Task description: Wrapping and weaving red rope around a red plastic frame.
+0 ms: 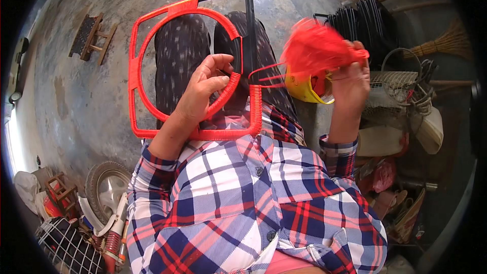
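Over my lap rests a squarish black frame (249, 18) with a round ring (143, 53) inside it. Red cord is wound around much of both, while black shows along the top right and at the ring's right side. My left hand (207, 83) reaches over the lower left of the ring, its fingers and thumb curled at the ring's right side. Out to the right, my right hand (351, 73) is closed on a loose bundle of red cord (314, 45). Red strands run from the bundle to the frame's right bar. The bundle's edges are blurred.
Beyond my right hand are a yellow container (300, 87) with red material in it, a stack of black frames (365, 23) and a straw broom (444, 43). A small wooden stool (93, 38) lies at the left. A wheel (108, 187) and wire basket (68, 246) sit at lower left.
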A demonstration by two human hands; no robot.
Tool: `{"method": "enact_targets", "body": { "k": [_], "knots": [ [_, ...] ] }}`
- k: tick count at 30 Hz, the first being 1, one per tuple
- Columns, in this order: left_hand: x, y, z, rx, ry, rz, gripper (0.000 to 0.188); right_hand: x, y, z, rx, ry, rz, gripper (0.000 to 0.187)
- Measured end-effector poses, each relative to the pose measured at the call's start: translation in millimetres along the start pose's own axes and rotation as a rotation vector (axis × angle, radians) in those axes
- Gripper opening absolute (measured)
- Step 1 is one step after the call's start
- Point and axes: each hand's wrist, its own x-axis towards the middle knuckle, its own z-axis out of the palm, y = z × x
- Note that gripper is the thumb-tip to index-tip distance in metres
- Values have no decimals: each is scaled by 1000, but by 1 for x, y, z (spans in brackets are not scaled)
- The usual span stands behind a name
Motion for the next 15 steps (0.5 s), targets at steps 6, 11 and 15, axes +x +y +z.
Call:
{"method": "enact_targets", "body": {
  "k": [6,11,15],
  "knots": [
    [2,-1,2,5,-59,-28,44,13,-51,-92,338,148,-108,45],
    [5,-1,6,14,-96,-156,37,2,-40,-90,327,156,-68,32],
    [8,3,8,33,-228,-303,22,-33,13,-13,-301,95,309,27]
  ]
}}
